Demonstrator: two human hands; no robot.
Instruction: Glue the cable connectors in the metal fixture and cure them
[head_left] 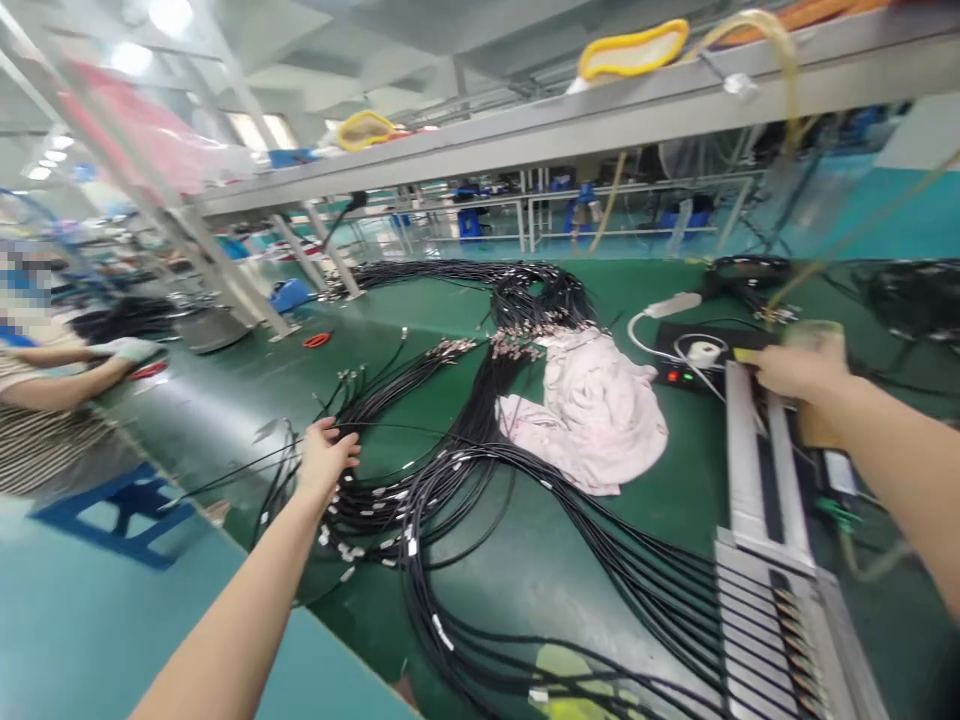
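My left hand (pixel 322 465) is over a tangle of black cables (pixel 375 510) with small white labels. Its fingers are curled round a thin black cable that runs out on both sides. My right hand (pixel 802 375), slightly smeared, is closed at the far end of a metal rail fixture (pixel 746 450). Something small and yellow (pixel 745 355) shows at its fingertips; what it grips is hidden. Many black cables lie side by side in the fixture's slotted block (pixel 750 620). A crumpled pale pink cloth (pixel 600 410) lies between my hands, beside cable ends with coppery tips (pixel 517 345).
Behind the fixture stands a black box (pixel 679 377) with red and green lights. A metal shelf (pixel 480 155) on posts spans the green table (pixel 450 300). Orange-handled tools (pixel 317 340) lie near a post. At left, a co-worker's gloved hand (pixel 131 348) rests by the table edge.
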